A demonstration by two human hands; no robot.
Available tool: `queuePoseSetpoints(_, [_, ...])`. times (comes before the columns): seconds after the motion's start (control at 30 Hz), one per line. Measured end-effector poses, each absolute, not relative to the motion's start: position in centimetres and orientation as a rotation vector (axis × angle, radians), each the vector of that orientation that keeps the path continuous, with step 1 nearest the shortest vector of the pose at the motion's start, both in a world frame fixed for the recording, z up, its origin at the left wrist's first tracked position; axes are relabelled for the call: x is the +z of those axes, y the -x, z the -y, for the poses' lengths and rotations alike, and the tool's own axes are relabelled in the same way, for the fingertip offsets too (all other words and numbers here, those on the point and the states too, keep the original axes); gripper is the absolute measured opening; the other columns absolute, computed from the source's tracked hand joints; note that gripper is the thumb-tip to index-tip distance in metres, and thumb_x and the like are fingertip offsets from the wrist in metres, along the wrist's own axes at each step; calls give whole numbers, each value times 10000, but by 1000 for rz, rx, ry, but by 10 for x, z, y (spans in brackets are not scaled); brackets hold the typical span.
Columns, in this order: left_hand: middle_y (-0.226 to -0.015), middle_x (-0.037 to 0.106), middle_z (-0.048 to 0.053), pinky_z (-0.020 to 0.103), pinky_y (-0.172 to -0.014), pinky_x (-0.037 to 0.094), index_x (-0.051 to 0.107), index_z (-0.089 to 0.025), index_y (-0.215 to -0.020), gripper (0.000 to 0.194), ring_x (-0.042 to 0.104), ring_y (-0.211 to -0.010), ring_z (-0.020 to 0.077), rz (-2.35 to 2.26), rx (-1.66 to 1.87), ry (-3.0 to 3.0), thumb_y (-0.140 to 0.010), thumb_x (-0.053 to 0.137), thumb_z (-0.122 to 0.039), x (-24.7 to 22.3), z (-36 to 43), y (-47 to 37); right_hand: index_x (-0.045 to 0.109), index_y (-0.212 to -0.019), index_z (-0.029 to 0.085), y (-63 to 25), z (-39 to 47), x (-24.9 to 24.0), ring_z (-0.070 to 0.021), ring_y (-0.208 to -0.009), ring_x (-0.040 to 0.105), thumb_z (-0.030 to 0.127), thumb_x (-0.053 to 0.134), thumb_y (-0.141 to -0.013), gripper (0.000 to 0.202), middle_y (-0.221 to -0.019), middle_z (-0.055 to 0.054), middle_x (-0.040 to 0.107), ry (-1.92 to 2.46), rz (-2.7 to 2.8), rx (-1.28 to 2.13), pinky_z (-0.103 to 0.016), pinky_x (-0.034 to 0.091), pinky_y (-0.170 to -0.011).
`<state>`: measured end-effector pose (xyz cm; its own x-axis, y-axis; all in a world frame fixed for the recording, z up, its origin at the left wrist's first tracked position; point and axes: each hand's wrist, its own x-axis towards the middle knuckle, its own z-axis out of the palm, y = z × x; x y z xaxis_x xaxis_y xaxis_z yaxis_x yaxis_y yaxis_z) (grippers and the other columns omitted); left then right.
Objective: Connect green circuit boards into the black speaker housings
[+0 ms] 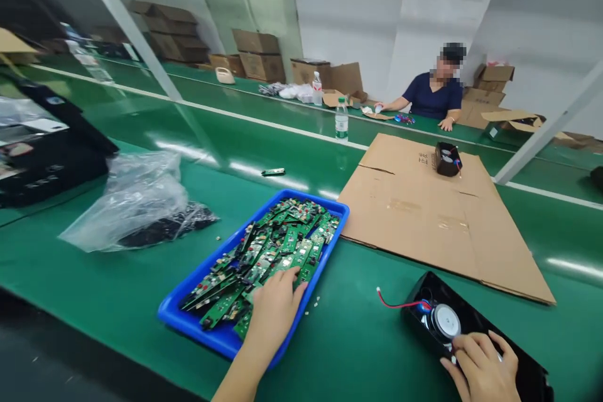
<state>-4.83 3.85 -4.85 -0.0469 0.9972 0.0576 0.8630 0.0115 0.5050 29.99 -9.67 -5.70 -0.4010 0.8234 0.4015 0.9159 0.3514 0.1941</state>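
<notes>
My left hand [276,304] reaches into a blue plastic tray [172,314]. Its fingertips rest on green circuit boards [264,264] piled inside, with the thumb spread from the bent fingers; no board is lifted. At lower right, my right hand [487,361] grips the near side of a black speaker housing [421,292], fingers curled over its edge. Inside the housing sits a round silver speaker [445,321]. From it a red and black wire [396,305] runs out to the left, ending in a small white plug. The fingers partly hide the housing's middle.
A flattened cardboard sheet [414,213] lies beyond the housing, bearing another black speaker housing [447,160]. A plastic bag [136,201] with dark contents lies left of the tray. One loose board [273,172] and a water bottle [342,119] are farther back. A person [433,94] sits opposite.
</notes>
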Motion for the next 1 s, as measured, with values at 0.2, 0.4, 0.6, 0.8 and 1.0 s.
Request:
queuePoseSetpoints(0.2, [-837, 677, 82, 414, -770, 518, 588, -229, -773, 175, 662, -840, 305, -1929, 762, -1765, -751, 474, -359, -31, -35, 50, 586, -973, 164, -253, 99, -43, -277, -846, 561, 367, 422, -940, 264, -937, -116, 635, 1894, 2037, -548, -477, 340, -816])
queuePoseSetpoints(0.4, [-1012, 662, 112, 420, -801, 530, 529, -226, -853, 251, 655, -935, 307, -1836, 991, -1562, -803, 490, -469, -19, 0, 44, 571, -1091, 171, -185, 63, -14, -248, -967, 558, 99, 389, -929, 254, -1023, -92, 632, 1631, 2080, -383, -573, 168, -1032])
queuePoseSetpoints(0.6, [-829, 743, 53, 395, -755, 539, 418, -234, -771, 365, 719, -837, 278, -1277, 1082, -849, -777, 622, -536, -18, 25, 19, 610, -791, 152, -162, 43, -17, -144, -597, 504, 51, 327, -958, 344, -676, -28, 583, 1375, 2090, -170, -285, 424, -626])
queuePoseSetpoints(0.8, [-732, 737, 35, 330, -666, 541, 442, -212, -708, 465, 723, -777, 268, -1027, 895, -544, -619, 818, -472, -19, 31, -1, 605, -914, 102, -167, 48, -13, -162, -658, 559, 67, 442, -944, 170, -731, -63, 621, 1212, 2038, -41, -291, 454, -597])
queuePoseSetpoints(1.0, [-782, 702, 40, 328, -752, 516, 630, -199, -950, 514, 685, -788, 234, -923, 856, -695, -600, 803, -532, -29, 36, -12, 622, -946, 121, -211, 56, 9, -160, -729, 630, -2, 611, -838, 165, -795, -59, 678, 1241, 1862, -354, -277, 516, -706])
